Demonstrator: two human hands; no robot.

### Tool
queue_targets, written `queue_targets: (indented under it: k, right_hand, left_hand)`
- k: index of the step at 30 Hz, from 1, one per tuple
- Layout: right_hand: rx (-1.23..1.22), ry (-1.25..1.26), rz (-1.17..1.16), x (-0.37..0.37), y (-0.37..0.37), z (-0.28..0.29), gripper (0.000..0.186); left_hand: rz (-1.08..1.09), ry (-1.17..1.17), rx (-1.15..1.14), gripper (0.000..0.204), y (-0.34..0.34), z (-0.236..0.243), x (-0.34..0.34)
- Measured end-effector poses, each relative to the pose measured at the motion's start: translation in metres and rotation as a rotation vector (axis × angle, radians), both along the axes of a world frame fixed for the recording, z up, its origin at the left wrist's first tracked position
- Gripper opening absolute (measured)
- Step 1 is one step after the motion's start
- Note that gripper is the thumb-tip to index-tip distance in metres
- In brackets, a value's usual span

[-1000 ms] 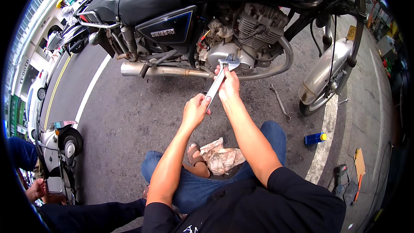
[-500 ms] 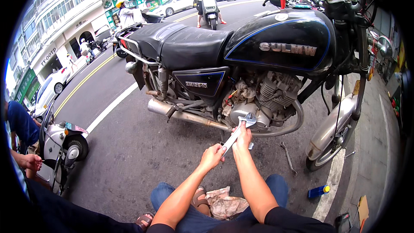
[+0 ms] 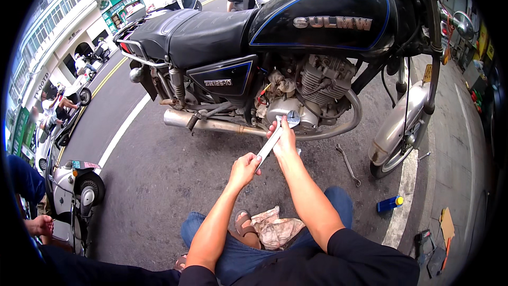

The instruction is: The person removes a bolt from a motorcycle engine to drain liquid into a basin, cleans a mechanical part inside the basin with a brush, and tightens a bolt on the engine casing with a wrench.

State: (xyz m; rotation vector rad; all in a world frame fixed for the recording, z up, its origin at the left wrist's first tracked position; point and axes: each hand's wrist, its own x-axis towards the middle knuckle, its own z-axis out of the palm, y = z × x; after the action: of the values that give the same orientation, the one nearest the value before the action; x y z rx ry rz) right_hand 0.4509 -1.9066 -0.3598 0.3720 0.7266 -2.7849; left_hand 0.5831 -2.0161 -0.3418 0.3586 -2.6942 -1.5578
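Both my hands hold a silver adjustable wrench (image 3: 270, 145) that slants up and to the right. My left hand (image 3: 244, 170) is closed round the lower end of its handle. Higher up, near the jaws, my right hand (image 3: 284, 136) grips it. The wrench's head overlaps the round engine cover (image 3: 278, 107) of a black motorcycle (image 3: 317, 34) that stands side-on before me. Whether the jaws touch anything there, I cannot tell. Beside the engine cover, a finned cylinder (image 3: 327, 77) and some exposed wires show.
On the asphalt lie a long spanner (image 3: 349, 167) and a blue bottle (image 3: 388, 204) with a yellow cap. A crumpled stained cloth (image 3: 276, 229) is by my feet. At left are a parked scooter (image 3: 79, 188) and another person's hand (image 3: 40, 226). Cardboard (image 3: 447, 223) lies at lower right.
My view has tilted down, so the motorcycle sits higher in it. Both hands keep their grip on the adjustable wrench, whose head stays over the engine cover. Riders on the road have moved.
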Motion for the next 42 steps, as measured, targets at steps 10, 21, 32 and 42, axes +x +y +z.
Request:
queue_targets:
  k: [10, 21, 32, 42]
  right_hand:
    - [0.190, -0.028, -0.029, -0.006, -0.001, 0.003, 0.035]
    - [0.208, -0.032, 0.049, -0.003, 0.001, 0.007, 0.038]
    - [-0.032, 0.117, -0.023, 0.006, -0.005, 0.010, 0.027]
    - [0.264, 0.102, 0.101, 0.013, -0.012, 0.026, 0.026]
  left_hand:
    - [0.003, 0.043, 0.002, 0.027, 0.002, 0.005, -0.005]
    - [-0.039, 0.011, 0.048, 0.026, 0.002, 0.008, -0.002]
    - [-0.062, 0.001, 0.068, 0.024, 0.002, 0.011, -0.006]
    - [-0.005, -0.127, 0.478, 0.040, 0.013, -0.019, 0.007]
